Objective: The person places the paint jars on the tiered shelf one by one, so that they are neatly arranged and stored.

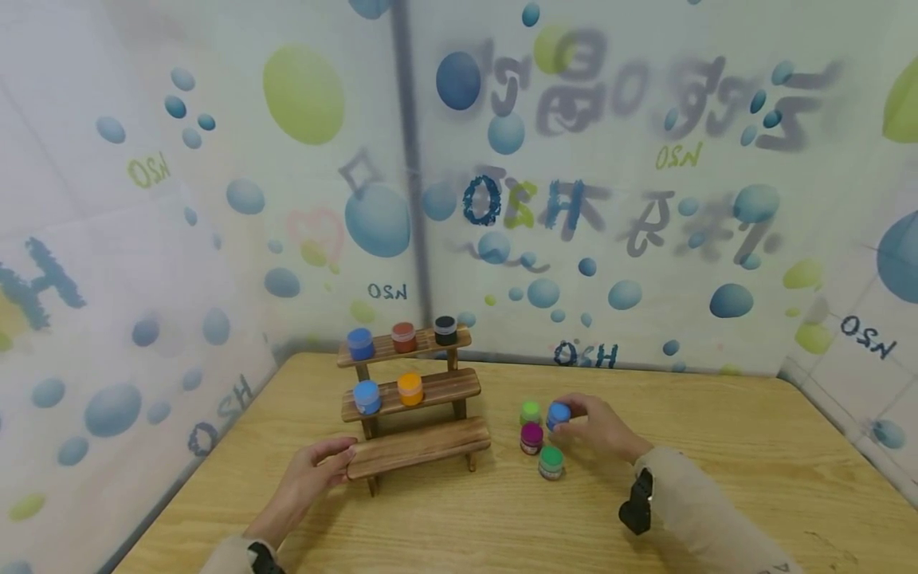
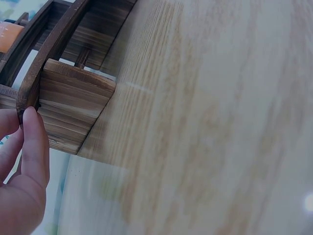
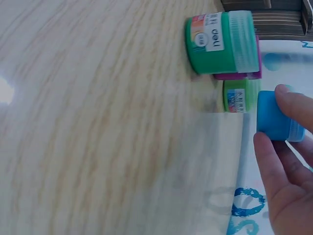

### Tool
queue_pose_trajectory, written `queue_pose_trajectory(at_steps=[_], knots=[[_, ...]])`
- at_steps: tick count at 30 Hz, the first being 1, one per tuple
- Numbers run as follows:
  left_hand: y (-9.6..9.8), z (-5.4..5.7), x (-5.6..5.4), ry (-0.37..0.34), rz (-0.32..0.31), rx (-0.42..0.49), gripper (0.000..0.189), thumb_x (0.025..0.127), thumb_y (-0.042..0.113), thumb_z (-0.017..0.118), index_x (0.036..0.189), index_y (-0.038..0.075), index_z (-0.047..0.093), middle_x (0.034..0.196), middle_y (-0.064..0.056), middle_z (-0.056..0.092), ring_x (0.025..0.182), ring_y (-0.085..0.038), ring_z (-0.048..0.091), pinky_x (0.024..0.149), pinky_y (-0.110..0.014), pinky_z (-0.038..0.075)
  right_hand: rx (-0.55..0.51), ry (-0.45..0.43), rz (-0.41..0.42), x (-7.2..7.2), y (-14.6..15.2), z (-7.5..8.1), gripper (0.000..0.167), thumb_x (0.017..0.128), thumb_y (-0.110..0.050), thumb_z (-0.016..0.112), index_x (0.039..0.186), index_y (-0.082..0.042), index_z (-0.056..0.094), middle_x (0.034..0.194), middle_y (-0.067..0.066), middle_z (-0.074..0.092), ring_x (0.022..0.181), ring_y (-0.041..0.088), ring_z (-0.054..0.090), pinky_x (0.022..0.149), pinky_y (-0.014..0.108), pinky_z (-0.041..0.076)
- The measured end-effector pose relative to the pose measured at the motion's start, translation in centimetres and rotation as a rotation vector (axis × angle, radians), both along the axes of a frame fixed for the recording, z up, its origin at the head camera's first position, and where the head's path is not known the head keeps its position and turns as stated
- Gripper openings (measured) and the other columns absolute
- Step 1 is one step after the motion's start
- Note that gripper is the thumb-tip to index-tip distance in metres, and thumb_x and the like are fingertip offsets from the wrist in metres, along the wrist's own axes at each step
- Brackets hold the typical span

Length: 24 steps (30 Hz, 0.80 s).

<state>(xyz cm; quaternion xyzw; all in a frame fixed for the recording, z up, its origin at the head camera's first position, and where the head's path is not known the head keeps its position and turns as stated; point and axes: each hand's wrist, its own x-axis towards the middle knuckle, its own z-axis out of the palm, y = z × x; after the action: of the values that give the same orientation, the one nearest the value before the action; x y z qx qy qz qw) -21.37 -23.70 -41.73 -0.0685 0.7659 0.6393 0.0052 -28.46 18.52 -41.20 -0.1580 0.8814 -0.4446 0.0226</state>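
A three-step wooden stand (image 1: 419, 448) is on the table; my left hand (image 1: 315, 470) pinches the left end of its lowest plank, thumb and fingers on the wood (image 2: 32, 83) in the left wrist view. My right hand (image 1: 598, 426) holds a small blue paint jar (image 1: 559, 414) between thumb and fingers. In the right wrist view that blue jar (image 3: 274, 115) appears above the tabletop. Close beside it are a light green jar (image 1: 530, 412), a purple jar (image 1: 531, 438) and a green jar (image 1: 551, 462).
On the top step sit a dark blue jar (image 1: 361, 344), a red-brown jar (image 1: 404, 337) and a black jar (image 1: 445, 330). The middle step bears a light blue jar (image 1: 366, 397) and an orange jar (image 1: 410, 389). A patterned curtain (image 1: 610, 239) hangs behind the wooden table (image 1: 459, 534).
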Motion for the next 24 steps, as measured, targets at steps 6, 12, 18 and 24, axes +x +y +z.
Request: queue_pose_trajectory(at_steps=[6, 12, 18, 24], knots=[[0.0, 0.1, 0.0, -0.004, 0.000, 0.000, 0.034, 0.087, 0.012, 0.057, 0.115, -0.008, 0.053, 0.117, -0.016, 0.052, 0.083, -0.013, 0.056, 0.066, -0.025, 0.051, 0.025, 0.031, 0.014, 0.0, -0.2, 0.7, 0.037, 0.078, -0.019, 0.068, 0.110, -0.005, 0.058, 0.101, 0.004, 0.059, 0.096, 0.024, 0.053, 0.082, 0.040, 0.046], [-0.1, 0.0, -0.1, -0.010, 0.000, -0.007, 0.035, 0.087, 0.013, 0.057, 0.115, -0.007, 0.054, 0.118, -0.017, 0.051, 0.084, -0.013, 0.057, 0.067, -0.026, 0.051, 0.034, 0.077, 0.066, 0.1, -0.6, 1.7, 0.039, 0.079, -0.021, 0.067, 0.111, -0.001, 0.057, 0.101, 0.007, 0.059, 0.095, 0.026, 0.054, 0.081, 0.042, 0.046], [-0.1, 0.1, 0.0, -0.020, 0.002, -0.007, 0.035, 0.087, 0.013, 0.057, 0.115, -0.007, 0.054, 0.118, -0.016, 0.051, 0.085, -0.014, 0.057, 0.067, -0.026, 0.051, 0.023, 0.097, 0.119, 0.2, -1.2, 2.7, 0.041, 0.080, -0.020, 0.067, 0.113, 0.001, 0.055, 0.101, 0.009, 0.059, 0.094, 0.027, 0.054, 0.083, 0.047, 0.044], [0.0, 0.1, 0.0, -0.020, 0.007, -0.006, 0.034, 0.087, 0.012, 0.057, 0.115, -0.007, 0.054, 0.117, -0.016, 0.052, 0.084, -0.014, 0.057, 0.066, -0.026, 0.051, 0.022, 0.115, 0.159, 0.4, -1.8, 3.3, 0.044, 0.080, -0.022, 0.066, 0.115, 0.002, 0.054, 0.102, 0.010, 0.059, 0.095, 0.027, 0.054, 0.082, 0.046, 0.045]])
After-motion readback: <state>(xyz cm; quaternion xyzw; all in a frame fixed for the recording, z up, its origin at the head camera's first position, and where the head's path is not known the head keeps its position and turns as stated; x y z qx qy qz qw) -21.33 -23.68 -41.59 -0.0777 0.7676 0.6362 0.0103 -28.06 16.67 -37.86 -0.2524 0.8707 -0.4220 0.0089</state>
